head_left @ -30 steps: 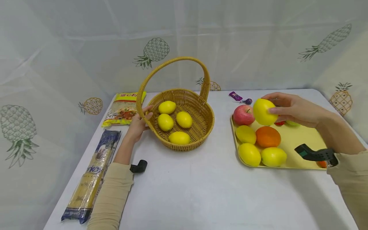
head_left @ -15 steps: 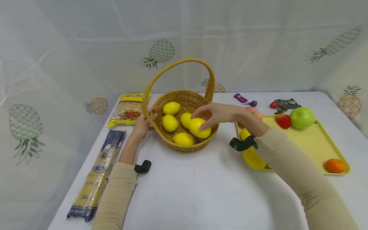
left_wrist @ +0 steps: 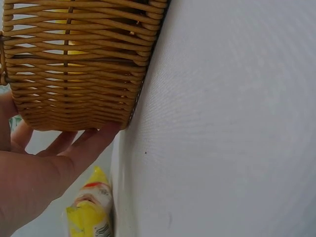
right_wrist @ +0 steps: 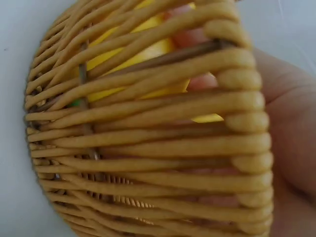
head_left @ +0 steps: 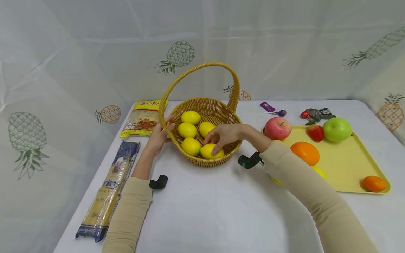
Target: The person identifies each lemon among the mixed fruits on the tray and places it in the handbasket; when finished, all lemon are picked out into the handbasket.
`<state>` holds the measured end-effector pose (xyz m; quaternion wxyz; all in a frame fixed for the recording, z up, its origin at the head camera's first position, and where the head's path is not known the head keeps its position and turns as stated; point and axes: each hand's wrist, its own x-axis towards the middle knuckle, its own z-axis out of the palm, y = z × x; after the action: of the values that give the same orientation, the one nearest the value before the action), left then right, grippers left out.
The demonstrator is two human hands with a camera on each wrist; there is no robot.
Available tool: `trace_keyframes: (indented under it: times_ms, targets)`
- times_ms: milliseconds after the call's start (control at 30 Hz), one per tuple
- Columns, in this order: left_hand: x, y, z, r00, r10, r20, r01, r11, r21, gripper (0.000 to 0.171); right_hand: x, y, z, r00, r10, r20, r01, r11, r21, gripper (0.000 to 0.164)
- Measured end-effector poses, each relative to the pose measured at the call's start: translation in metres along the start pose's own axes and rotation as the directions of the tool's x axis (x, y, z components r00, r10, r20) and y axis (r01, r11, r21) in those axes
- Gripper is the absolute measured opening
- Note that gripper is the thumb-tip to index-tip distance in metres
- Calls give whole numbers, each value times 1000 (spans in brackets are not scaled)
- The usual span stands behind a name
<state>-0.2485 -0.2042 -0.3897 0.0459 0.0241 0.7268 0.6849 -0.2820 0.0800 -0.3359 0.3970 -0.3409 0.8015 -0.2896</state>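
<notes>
A wicker basket [head_left: 218,105] with a tall arched handle stands at the back middle of the table, several yellow lemons [head_left: 187,130] inside it. My left hand [head_left: 157,137] holds the basket's left side; in the left wrist view its fingers [left_wrist: 91,148] lie against the outer weave. Reaching over the right rim, my right hand [head_left: 226,135] grips another lemon [head_left: 211,151] low in the basket, beside the others. From the right wrist the basket wall [right_wrist: 163,108] covers much of that lemon and the fingertips.
A yellow tray [head_left: 343,165] at the right bears a red apple [head_left: 277,128], an orange [head_left: 305,153], a strawberry [head_left: 315,133], a green apple [head_left: 337,129] and a small orange fruit [head_left: 374,183]. Candies [head_left: 280,113] lie behind. Two food packets [head_left: 109,186] line the left edge.
My right hand has carried a lemon leftward from the tray and lowered it into the basket. A front lemon there has shifted left. My left hand stays at the basket.
</notes>
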Motion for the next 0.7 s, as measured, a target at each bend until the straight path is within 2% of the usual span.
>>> trace_keyframes:
  times_ms: [167, 267, 333, 433, 533, 700]
  targets:
    - [-1, 1, 1, 1000, 5, 7, -5, 1000, -11, 48, -2, -1, 0, 999, 18, -48, -18, 1000, 7, 44]
    - [-2, 1, 2, 1000, 12, 9, -12, 1000, -16, 48, -10, 0, -6, 997, 20, -74, -12, 994, 106, 46]
    - [-2, 0, 2, 1000, 15, 13, -15, 1000, -14, 49, -19, 2, -12, 996, 14, -92, 5, 979, 204, 47]
    - [-1, -1, 2, 1000, 18, 14, -18, 1000, -6, 48, -39, 6, -23, 989, 8, -149, 41, 945, 325, 46]
    - [0, -2, 1, 1000, 23, 14, -23, 1000, 1, 48, -66, 10, -32, 971, 18, -238, 76, 921, 382, 44]
    - [-1, -2, 0, 1000, 25, 8, -25, 1000, 6, 49, -115, 24, -41, 922, 82, -378, 72, 923, 378, 45]
